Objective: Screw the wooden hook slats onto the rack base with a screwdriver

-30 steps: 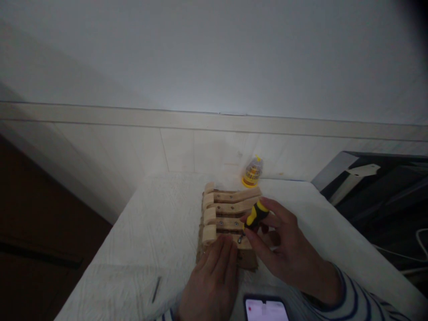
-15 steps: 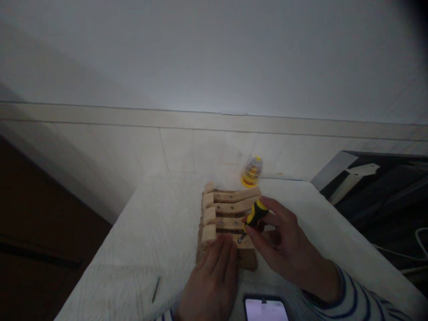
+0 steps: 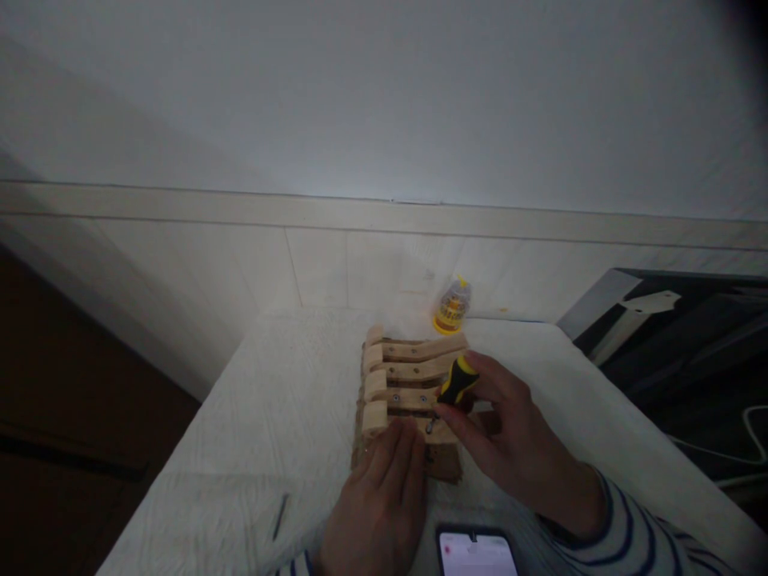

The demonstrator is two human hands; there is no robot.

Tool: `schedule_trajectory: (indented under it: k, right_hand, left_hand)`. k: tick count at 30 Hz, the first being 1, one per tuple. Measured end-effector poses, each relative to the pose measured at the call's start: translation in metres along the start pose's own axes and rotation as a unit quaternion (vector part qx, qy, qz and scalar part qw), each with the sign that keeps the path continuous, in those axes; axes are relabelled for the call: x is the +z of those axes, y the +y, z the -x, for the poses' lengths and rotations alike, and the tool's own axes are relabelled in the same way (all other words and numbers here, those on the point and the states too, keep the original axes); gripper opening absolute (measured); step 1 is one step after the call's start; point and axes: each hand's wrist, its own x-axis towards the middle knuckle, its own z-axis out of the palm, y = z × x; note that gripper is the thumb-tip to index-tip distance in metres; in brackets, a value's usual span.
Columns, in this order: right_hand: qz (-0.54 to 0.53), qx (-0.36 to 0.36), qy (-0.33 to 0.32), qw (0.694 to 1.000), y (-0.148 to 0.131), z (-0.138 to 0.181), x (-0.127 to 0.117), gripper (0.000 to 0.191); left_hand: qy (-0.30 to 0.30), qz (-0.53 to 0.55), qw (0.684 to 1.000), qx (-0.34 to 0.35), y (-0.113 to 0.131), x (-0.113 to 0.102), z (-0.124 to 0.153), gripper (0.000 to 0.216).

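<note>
My right hand [image 3: 507, 440] grips a small yellow-and-black screwdriver [image 3: 458, 380] between thumb and fingers. Its handle leans to the right, and its short metal tip points down at the nearest of several curved, pale wooden strips [image 3: 414, 399]. The strips lie side by side on a brown cardboard base [image 3: 444, 464], with thick rounded ends at the left. Screw heads show on the farther strips. My left hand [image 3: 384, 496] lies with fingers stretched out and close together on the nearest strip, covering part of it; its thumb is hidden.
A clear container with a yellow base [image 3: 451, 308] stands at the back near the wall. A phone [image 3: 477, 552] with a lit screen lies at the front edge. A thin metal rod [image 3: 280, 516] rests on the white table cover [image 3: 288, 400]. A dark shelf-like unit is at the right.
The screwdriver's handle has tilted and shifted slightly left in my right hand, with its tip still at the nearest strip. My left hand stays in place.
</note>
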Motion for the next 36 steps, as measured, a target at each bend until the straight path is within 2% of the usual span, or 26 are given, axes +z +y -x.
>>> schedule_trajectory:
  k: [12,36]
  right_hand:
    - [0.016,-0.021,-0.04,0.999,-0.0075,-0.0037,-0.0064,0.057]
    - [0.0,-0.022,-0.007,1.0,-0.001,-0.0004,-0.0009,0.062]
  left_hand:
    - [0.013,-0.006,1.0,0.001,-0.0012,0.0002,-0.0006,0.036]
    - [0.026,-0.017,0.999,0.011,-0.0018,0.0009,0.0009,0.036]
